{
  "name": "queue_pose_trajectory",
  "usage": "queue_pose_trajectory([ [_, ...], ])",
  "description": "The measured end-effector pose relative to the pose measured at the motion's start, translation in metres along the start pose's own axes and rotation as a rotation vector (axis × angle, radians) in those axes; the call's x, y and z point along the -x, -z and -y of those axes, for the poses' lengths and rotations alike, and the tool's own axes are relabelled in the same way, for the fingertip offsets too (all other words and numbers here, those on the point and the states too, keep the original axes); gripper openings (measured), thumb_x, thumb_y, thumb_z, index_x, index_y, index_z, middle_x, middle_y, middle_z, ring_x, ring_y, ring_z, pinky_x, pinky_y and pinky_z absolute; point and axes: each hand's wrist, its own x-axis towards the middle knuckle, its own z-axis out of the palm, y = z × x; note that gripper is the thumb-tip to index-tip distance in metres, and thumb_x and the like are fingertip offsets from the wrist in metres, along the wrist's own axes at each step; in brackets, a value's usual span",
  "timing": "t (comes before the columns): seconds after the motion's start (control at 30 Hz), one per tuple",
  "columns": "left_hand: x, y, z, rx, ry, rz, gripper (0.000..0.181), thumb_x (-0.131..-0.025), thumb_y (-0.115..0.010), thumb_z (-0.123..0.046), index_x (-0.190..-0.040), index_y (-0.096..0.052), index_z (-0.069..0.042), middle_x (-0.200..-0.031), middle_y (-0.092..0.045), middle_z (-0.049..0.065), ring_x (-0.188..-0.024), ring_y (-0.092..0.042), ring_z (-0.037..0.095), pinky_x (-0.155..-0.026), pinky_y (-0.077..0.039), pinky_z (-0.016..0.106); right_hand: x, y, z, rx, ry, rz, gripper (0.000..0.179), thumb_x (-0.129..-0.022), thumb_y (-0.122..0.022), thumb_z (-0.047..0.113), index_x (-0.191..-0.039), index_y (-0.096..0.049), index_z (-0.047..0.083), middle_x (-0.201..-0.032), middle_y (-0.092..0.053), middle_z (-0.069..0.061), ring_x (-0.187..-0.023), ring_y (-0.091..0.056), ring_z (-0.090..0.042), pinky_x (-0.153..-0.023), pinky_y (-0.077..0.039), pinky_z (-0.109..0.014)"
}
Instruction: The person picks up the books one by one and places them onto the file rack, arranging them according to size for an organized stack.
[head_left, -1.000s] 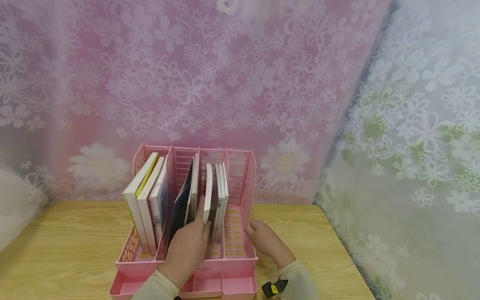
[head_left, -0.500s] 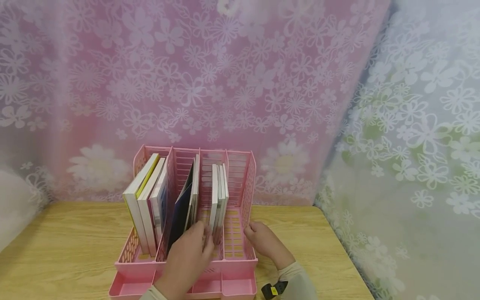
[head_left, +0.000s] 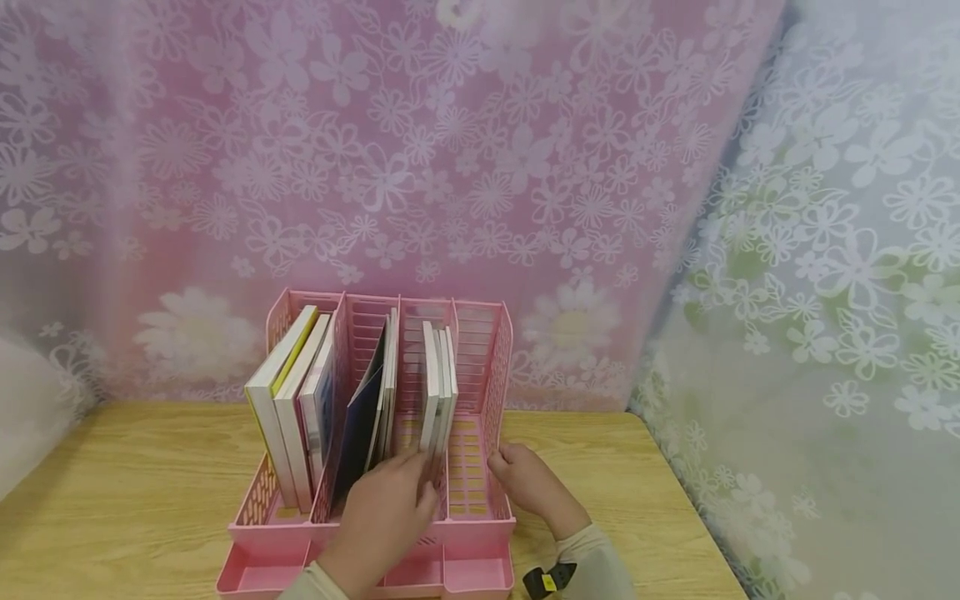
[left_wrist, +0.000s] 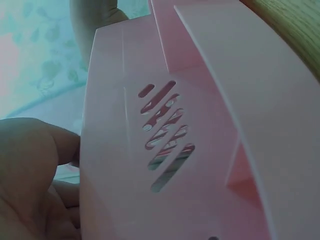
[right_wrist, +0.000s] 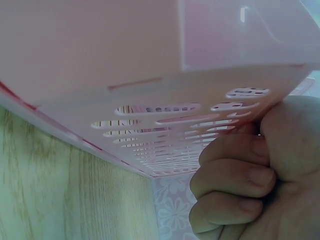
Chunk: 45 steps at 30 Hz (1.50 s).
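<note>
A pink plastic file rack (head_left: 491,367) with upright compartments and a low tray in front stands on the table. My left hand (head_left: 382,517) reaches over its front into the third compartment. Its fingertips are at the lower front of a thin white book (head_left: 430,375), which leans beside thinner books (head_left: 450,379). I cannot tell whether the fingers pinch this book. In the left wrist view, the fingers (left_wrist: 57,145) go behind the rack's slotted front panel. My right hand (head_left: 525,475) grips the front edge of the rack's right side wall, its fingers (right_wrist: 235,175) curled at the slotted wall.
Thick books (head_left: 288,392) lean in the leftmost compartment, and a dark folder (head_left: 360,425) with thin books fills part of the second. The wooden table (head_left: 615,467) extends on both sides. A pink flowered curtain (head_left: 450,167) hangs close behind the rack.
The white book, tilted apart from its neighbours a second ago, moved right to stand beside them. My left hand went lower and slightly right, its index finger no longer along the book. The right hand stayed put.
</note>
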Motion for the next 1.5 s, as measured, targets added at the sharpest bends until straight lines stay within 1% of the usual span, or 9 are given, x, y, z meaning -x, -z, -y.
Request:
queue_pose_trajectory([
  [0.27, 0.000, 0.001, 0.002, -0.003, 0.004, 0.093, 0.036, -0.089, -0.072, -0.019, -0.121, -0.075, -0.003, -0.130, -0.070, 0.016, -0.112, -0.071, 0.032, -0.090, -0.057, 0.050, -0.001, -0.003, 0.005, -0.008, 0.003, 0.004, 0.036, -0.105, -0.041, 0.015, -0.069, -0.042, 0.013, -0.063, -0.037, 0.002, -0.058, -0.034, -0.014, -0.058, -0.033, -0.030],
  [0.47, 0.009, 0.011, 0.007, 0.038, -0.079, 0.098, 0.018, -0.088, -0.072, -0.017, -0.104, -0.077, -0.011, -0.114, -0.074, 0.004, -0.109, -0.069, 0.022, -0.089, -0.058, 0.043, 0.001, -0.002, 0.000, 0.001, -0.025, 0.004, 0.035, -0.106, -0.039, 0.017, -0.071, -0.040, 0.014, -0.064, -0.037, 0.002, -0.058, -0.033, -0.014, -0.058, -0.033, -0.030],
  [0.63, 0.023, 0.043, 0.020, 0.026, -0.131, 0.022, 0.012, -0.085, -0.073, -0.011, -0.093, -0.076, -0.020, -0.091, -0.072, -0.012, -0.089, -0.066, 0.007, -0.074, -0.057, 0.032, 0.002, 0.001, -0.003, 0.005, -0.033, -0.010, 0.035, -0.107, -0.039, 0.018, -0.074, -0.048, 0.012, -0.066, -0.037, 0.001, -0.059, -0.034, -0.014, -0.060, -0.036, -0.032],
  [0.8, 0.034, 0.095, 0.068, -0.045, 0.035, -0.059, 0.013, -0.091, -0.069, -0.012, -0.096, -0.075, -0.022, -0.065, -0.058, -0.015, -0.056, -0.049, 0.003, -0.050, -0.042, 0.031, 0.000, 0.001, -0.005, 0.000, -0.019, -0.011, 0.036, -0.109, -0.039, 0.019, -0.096, -0.067, 0.002, -0.073, -0.050, -0.002, -0.069, -0.046, -0.016, -0.070, -0.043, -0.037],
  [0.9, 0.036, 0.121, 0.105, -0.088, 0.198, 0.016, 0.020, -0.101, -0.058, -0.018, -0.114, -0.070, -0.010, -0.071, -0.065, 0.000, -0.057, -0.058, 0.018, -0.050, -0.045, 0.040, 0.000, 0.000, -0.004, -0.001, -0.018, -0.018, 0.038, -0.109, -0.039, 0.019, -0.116, -0.071, 0.000, -0.090, -0.065, -0.010, -0.080, -0.054, -0.020, -0.076, -0.046, -0.042],
  [0.97, 0.037, 0.130, 0.125, -0.098, 0.290, 0.172, 0.035, -0.108, -0.049, -0.025, -0.128, -0.063, 0.000, -0.089, -0.073, 0.015, -0.072, -0.069, 0.034, -0.059, -0.052, 0.051, 0.001, -0.001, -0.004, -0.001, -0.014, -0.020, 0.039, -0.109, -0.039, 0.019, -0.126, -0.069, 0.000, -0.105, -0.071, -0.013, -0.089, -0.057, -0.021, -0.082, -0.049, -0.044],
  [1.1, 0.038, 0.127, 0.145, -0.101, 0.309, 0.409, 0.055, -0.111, -0.044, -0.038, -0.139, -0.055, 0.007, -0.122, -0.068, 0.029, -0.110, -0.065, 0.052, -0.086, -0.051, 0.067, 0.001, -0.001, -0.004, 0.015, -0.024, -0.024, 0.038, -0.109, -0.039, 0.020, -0.121, -0.070, 0.002, -0.088, -0.065, -0.009, -0.082, -0.056, -0.019, -0.079, -0.048, -0.043],
  [1.23, 0.040, 0.117, 0.149, -0.096, 0.263, 0.398, 0.040, -0.106, -0.057, -0.031, -0.130, -0.065, 0.001, -0.120, -0.072, 0.022, -0.110, -0.068, 0.046, -0.089, -0.052, 0.063, 0.000, -0.001, -0.003, 0.028, -0.038, -0.020, 0.036, -0.109, -0.039, 0.019, -0.099, -0.068, 0.002, -0.069, -0.042, -0.001, -0.066, -0.044, -0.016, -0.067, -0.042, -0.036],
  [1.5, 0.041, 0.114, 0.149, -0.107, 0.240, 0.381, 0.022, -0.100, -0.062, -0.016, -0.117, -0.070, -0.003, -0.108, -0.075, 0.015, -0.099, -0.072, 0.039, -0.081, -0.056, 0.057, 0.000, 0.000, 0.002, 0.039, -0.037, 0.014, 0.034, -0.109, -0.038, 0.017, -0.084, -0.057, 0.005, -0.067, -0.038, -0.001, -0.062, -0.039, -0.016, -0.066, -0.042, -0.036],
])
